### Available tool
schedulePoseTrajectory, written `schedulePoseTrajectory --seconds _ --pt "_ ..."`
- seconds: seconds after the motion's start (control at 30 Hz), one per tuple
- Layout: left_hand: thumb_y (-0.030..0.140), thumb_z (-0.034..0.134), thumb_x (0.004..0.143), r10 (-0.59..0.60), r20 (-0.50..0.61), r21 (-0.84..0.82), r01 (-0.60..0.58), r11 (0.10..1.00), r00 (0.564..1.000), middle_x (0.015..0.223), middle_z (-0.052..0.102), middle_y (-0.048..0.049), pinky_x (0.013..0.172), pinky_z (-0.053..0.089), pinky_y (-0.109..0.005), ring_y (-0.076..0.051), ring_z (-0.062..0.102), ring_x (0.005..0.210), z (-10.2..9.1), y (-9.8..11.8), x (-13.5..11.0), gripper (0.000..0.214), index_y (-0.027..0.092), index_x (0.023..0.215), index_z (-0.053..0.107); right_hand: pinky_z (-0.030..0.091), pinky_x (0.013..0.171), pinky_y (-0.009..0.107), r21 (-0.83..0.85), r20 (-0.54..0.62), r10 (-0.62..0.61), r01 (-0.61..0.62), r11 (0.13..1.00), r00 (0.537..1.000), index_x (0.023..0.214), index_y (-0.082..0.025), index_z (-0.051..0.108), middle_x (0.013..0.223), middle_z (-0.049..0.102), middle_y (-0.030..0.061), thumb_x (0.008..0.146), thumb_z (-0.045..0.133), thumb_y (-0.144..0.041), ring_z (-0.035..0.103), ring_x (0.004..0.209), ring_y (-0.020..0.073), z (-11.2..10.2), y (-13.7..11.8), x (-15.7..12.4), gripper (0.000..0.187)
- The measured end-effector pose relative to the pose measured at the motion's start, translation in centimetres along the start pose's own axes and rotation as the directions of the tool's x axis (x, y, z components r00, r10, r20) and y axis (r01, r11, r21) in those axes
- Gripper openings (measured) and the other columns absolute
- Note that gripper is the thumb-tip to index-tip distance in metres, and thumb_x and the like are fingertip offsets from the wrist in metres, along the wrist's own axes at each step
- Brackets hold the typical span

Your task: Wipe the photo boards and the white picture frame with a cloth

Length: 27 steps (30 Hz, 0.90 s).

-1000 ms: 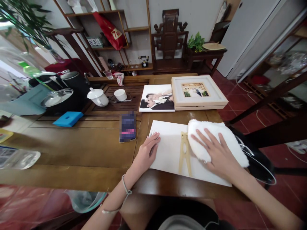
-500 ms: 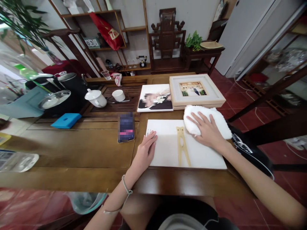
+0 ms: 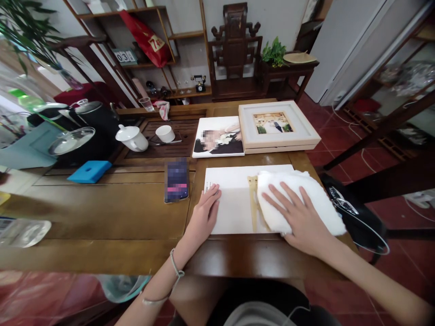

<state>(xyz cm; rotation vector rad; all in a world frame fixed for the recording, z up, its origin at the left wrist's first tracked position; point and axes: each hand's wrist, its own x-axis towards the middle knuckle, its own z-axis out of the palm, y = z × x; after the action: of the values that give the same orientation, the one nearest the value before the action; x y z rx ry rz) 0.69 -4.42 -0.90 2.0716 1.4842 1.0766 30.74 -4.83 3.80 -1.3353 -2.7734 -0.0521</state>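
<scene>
On the brown, polished wooden table (image 3: 118,213), in front of the person, lies a flat, white, rectangular board (image 3: 234,210); it looks light and fairly stiff, perhaps a little slippery, its corners easy to dent, so opposite side edges seem the best hold. Its face is plain and faintly glossy, with tiny dark print by the left edge, unreadable here. A thick, white, fluffy cloth (image 3: 324,210) covers its right part and overhangs its right edge; it should be soft, limp and nearly weightless, best gathered in the palm or pressed flat. The right hand (image 3: 302,222) lies spread on it, palm down, fingers apart, gripping nothing visibly. The left hand (image 3: 205,212) rests open on the board's left edge, fingers nearly together, pinching nothing visibly. The smallest, a tan, clip-shaped figure (image 3: 253,197), looks printed and is partly hidden under the cloth.
</scene>
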Motion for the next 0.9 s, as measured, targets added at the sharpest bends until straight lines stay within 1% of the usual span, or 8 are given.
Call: schedulePoseTrajectory --seconds 0.17,0.27,0.33,0.47,0.53,0.6,0.73,0.9 --pt "0.021 0.044 0.1 -0.008 0.004 0.02 0.008 1.0 1.0 0.142 0.058 -0.0146 0.118 0.031 -0.059 -0.028 0.047 0.139 0.2 0.1 0.0 0.033 0.021 0.127 0.062 0.015 0.114 0.068 0.0 0.006 0.11 -0.11 0.994 0.994 0.158 -0.027 0.016 0.164 0.02 0.0076 0.088 0.051 -0.033 0.012 0.15 0.0381 0.6 3.9 6.0 0.079" --pt "0.021 0.044 0.1 -0.01 -0.016 0.029 0.01 1.0 1.0 0.142 0.058 -0.0146 0.118 0.032 -0.058 -0.027 0.048 0.138 0.3 0.3 0.0 0.032 0.021 0.126 0.061 0.015 0.114 0.068 -0.006 0.016 0.152 -0.152 0.988 0.988 0.157 -0.023 0.023 0.164 0.02 0.0095 0.089 0.049 -0.032 0.011 0.149 0.0388 0.6 4.1 7.5 0.074" --pt "0.021 0.044 0.1 -0.018 -0.04 0.03 0.02 0.999 0.999 0.142 0.058 -0.0136 0.119 0.032 -0.057 -0.027 0.047 0.139 0.5 0.5 0.0 0.032 0.021 0.126 0.061 0.017 0.113 0.069 -0.022 0.023 0.135 -0.135 0.991 0.991 0.157 -0.021 0.024 0.164 0.02 0.0108 0.087 0.05 -0.03 0.011 0.149 0.0402 0.4 2.9 6.4 0.075" --pt "0.021 0.043 0.1 -0.023 -0.053 0.018 0.024 1.0 0.998 0.143 0.057 -0.0126 0.119 0.031 -0.056 -0.026 0.046 0.14 0.7 0.6 -0.1 0.032 0.022 0.126 0.061 0.024 0.111 0.071 -0.045 0.043 0.041 -0.039 0.998 0.998 0.159 -0.019 0.013 0.164 0.019 0.0134 0.075 0.054 -0.019 0.011 0.149 0.0425 -0.7 -0.7 0.7 0.093" --pt "0.021 0.043 0.1 -0.021 -0.051 0.015 0.022 1.0 0.998 0.143 0.057 -0.0125 0.119 0.03 -0.056 -0.026 0.046 0.14 0.7 0.5 -0.1 0.032 0.023 0.126 0.061 0.028 0.11 0.07 -0.035 0.05 0.005 -0.003 0.999 0.999 0.159 -0.02 0.007 0.164 0.018 0.012 0.07 0.053 -0.014 0.01 0.149 0.0414 -1.3 -1.9 -1.7 0.101" --pt "0.021 0.044 0.1 -0.017 -0.046 0.013 0.018 1.0 0.999 0.143 0.057 -0.0122 0.12 0.03 -0.056 -0.026 0.046 0.14 0.6 0.3 -0.1 0.032 0.023 0.127 0.061 0.029 0.111 0.068 -0.011 0.075 -0.016 0.017 1.0 0.997 0.159 -0.023 0.006 0.165 0.016 0.0081 0.069 0.051 -0.011 0.009 0.15 0.0382 -1.8 -1.9 -2.6 0.102" --pt "0.02 0.044 0.099 0.001 -0.026 0.018 -0.001 1.0 1.0 0.143 0.057 -0.0133 0.12 0.03 -0.056 -0.026 0.046 0.14 0.5 0.2 -0.1 0.032 0.021 0.127 0.061 0.018 0.114 0.068 0.028 0.13 0.031 -0.035 0.999 0.991 0.159 -0.024 0.015 0.165 0.013 0.0059 0.077 0.051 -0.016 0.004 0.15 0.036 -1.3 0.5 1.0 0.09" --pt "0.019 0.045 0.099 0.014 -0.046 0.019 -0.014 1.0 0.999 0.142 0.058 -0.0137 0.119 0.032 -0.056 -0.026 0.048 0.139 0.6 0.4 0.0 0.032 0.021 0.126 0.061 0.008 0.115 0.068 0.027 0.055 0.141 -0.143 0.989 0.988 0.156 -0.022 0.026 0.164 0.018 0.0082 0.093 0.046 -0.041 0.006 0.15 0.0374 0.5 3.3 7.6 0.069"
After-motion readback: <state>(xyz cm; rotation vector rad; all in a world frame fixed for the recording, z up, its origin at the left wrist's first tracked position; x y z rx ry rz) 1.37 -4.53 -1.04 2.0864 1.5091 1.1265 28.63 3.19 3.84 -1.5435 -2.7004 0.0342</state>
